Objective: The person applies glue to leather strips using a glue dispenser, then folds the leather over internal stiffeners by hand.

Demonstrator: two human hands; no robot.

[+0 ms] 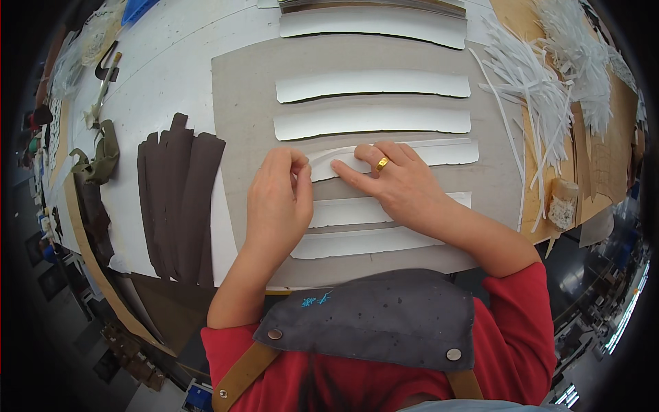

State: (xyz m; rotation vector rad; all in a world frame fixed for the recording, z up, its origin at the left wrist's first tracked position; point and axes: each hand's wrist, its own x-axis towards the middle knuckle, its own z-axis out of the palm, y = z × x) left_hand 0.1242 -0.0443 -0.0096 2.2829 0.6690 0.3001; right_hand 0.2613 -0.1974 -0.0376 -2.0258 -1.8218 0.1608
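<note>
Several long, slightly curved white strips lie in rows across a grey board [240,89]. My left hand [278,199] is closed in a pinch at the left end of the middle strip [446,152]. From its fingertips a thin white backing strip [331,152] runs right, lifted in a low curve off that piece. My right hand [405,182], with a gold ring on one finger, lies across the same piece, thumb and fingers apart and pressing on it. Two white strips [374,84] lie beyond, and two more [364,242] lie nearer, partly under my right forearm.
A stack of dark brown strips [175,206] lies left of the board. A brush [103,89] and a green cloth [103,154] are farther left. At the right are a heap of thin white paper strips [532,75] and a short roll [563,202]. More white pieces [371,26] lie at the back.
</note>
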